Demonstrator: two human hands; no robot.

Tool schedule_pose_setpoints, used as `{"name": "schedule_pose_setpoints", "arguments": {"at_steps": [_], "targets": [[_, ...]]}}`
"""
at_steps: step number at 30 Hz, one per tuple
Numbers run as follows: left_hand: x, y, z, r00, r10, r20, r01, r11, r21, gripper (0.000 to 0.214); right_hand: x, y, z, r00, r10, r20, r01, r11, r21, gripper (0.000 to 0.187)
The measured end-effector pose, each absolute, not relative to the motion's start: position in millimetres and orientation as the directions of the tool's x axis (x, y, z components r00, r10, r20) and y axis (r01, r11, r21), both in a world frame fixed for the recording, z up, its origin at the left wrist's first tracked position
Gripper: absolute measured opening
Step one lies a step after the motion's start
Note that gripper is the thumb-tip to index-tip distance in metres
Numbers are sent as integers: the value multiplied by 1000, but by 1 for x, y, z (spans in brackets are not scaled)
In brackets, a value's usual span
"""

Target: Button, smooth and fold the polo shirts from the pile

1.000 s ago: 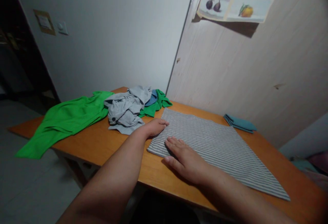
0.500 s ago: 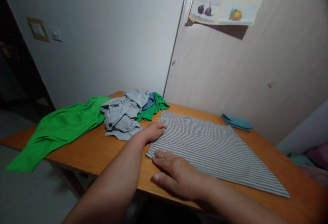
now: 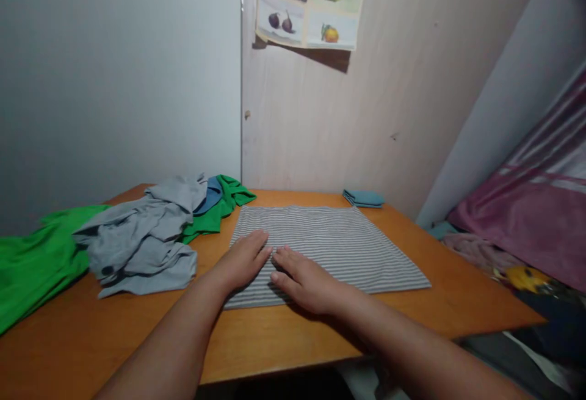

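Observation:
A grey-and-white striped cloth [image 3: 357, 253] lies spread flat on the wooden table [image 3: 274, 345]. My left hand [image 3: 247, 258] rests on its left part, palm down with the fingers stretched out. Close beside it, my right hand [image 3: 304, 279] lies on the cloth's front left area, fingers extended and thumb a little apart. The fingertips of both hands point toward each other, with a small gap between them. Neither hand grasps anything.
On the table's left are a crumpled grey garment [image 3: 141, 235], a bright green garment [image 3: 41, 259], and blue fabric [image 3: 211, 195] on more green cloth. A folded teal cloth [image 3: 364, 198] sits at the back right. Walls border the back; pink fabric [image 3: 526, 217] hangs at right.
My view has turned to the right. My right hand has moved from the cloth's front left corner further onto it, and my left hand has come closer to it from the left edge.

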State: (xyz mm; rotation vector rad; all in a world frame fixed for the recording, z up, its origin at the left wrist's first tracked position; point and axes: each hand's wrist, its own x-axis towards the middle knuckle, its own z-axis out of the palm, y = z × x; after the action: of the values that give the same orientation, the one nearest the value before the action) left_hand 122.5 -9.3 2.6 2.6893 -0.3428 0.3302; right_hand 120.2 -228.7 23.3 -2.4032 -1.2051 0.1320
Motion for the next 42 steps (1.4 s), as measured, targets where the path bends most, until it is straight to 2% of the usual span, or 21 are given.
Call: {"name": "schedule_pose_setpoints", "arguments": {"at_steps": [3,6,8,13,20,26,31,37,42], "targets": [[124,-10,-2,979,-160,126,-191,-934,300,71,142,-256,25,716,687,129,675,-632,-381,68],[125,-11,-3,989,-134,58,-145,-959,245,78,161,-292,17,844,528,93,527,-786,-323,74],[126,-11,-4,990,-133,44,-139,-967,212,79,168,-312,10,882,469,43,460,-840,-289,78],[130,-9,-7,992,-124,35,-129,-976,177,79,175,-344,7,869,494,-28,463,-831,-307,80],[130,-7,-6,993,-114,20,-116,-981,153,78,190,-396,0,968,251,6,247,-948,-202,79],[128,-8,-3,995,-102,21,-104,-982,158,77,197,-424,-7,959,282,-12,274,-940,-201,83],[127,-7,-2,994,-112,6,-112,-982,150,78,201,-445,-17,983,183,31,185,-966,-178,85],[128,-5,-2,993,-119,19,-120,-982,149,80,197,-453,-19,980,200,7,198,-961,-195,85],[129,-4,-3,993,-116,25,-119,-980,161,81,189,-456,-16,989,143,28,145,-971,-189,82]]}}
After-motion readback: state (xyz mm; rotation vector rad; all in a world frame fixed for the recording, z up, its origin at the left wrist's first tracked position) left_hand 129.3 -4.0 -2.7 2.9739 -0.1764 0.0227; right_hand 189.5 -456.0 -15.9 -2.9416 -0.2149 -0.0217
